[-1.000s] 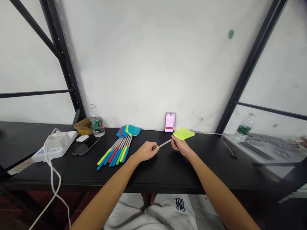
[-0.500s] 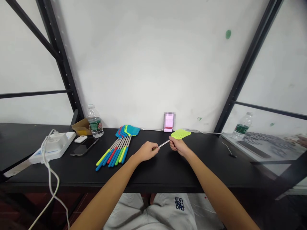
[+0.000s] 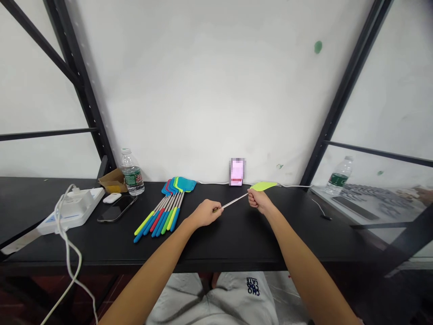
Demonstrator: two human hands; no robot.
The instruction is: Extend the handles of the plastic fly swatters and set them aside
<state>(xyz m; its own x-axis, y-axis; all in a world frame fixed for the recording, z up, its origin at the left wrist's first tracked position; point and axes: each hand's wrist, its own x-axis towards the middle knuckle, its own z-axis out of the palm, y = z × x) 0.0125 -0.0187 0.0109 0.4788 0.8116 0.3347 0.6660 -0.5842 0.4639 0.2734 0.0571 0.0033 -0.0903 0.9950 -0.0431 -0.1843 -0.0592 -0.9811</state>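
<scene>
Between my two hands stretches a yellow-green fly swatter [image 3: 264, 186] with a thin metal telescopic rod. My left hand [image 3: 207, 213] is closed around its handle, which is mostly hidden in the fist. My right hand [image 3: 259, 200] grips the rod just below the flat head, which is tilted and seen nearly edge-on. Left of my left hand, several more fly swatters [image 3: 165, 205] lie fanned in a row on the black table [image 3: 233, 243], with blue, red, green and yellow handles towards me and their heads overlapping at the far end.
At the left are a power strip [image 3: 91, 212] with white cables, a black phone [image 3: 117, 208], a white earphone case [image 3: 112, 197], a cardboard box [image 3: 113, 180] and a water bottle [image 3: 131, 174]. A lit phone [image 3: 237, 172] leans on the wall; a second bottle [image 3: 339, 176] stands right.
My right hand has moved right and slightly up with the swatter's head, and more of the metal rod shows between my hands. The head has turned more edge-on. My left hand stays nearly in place.
</scene>
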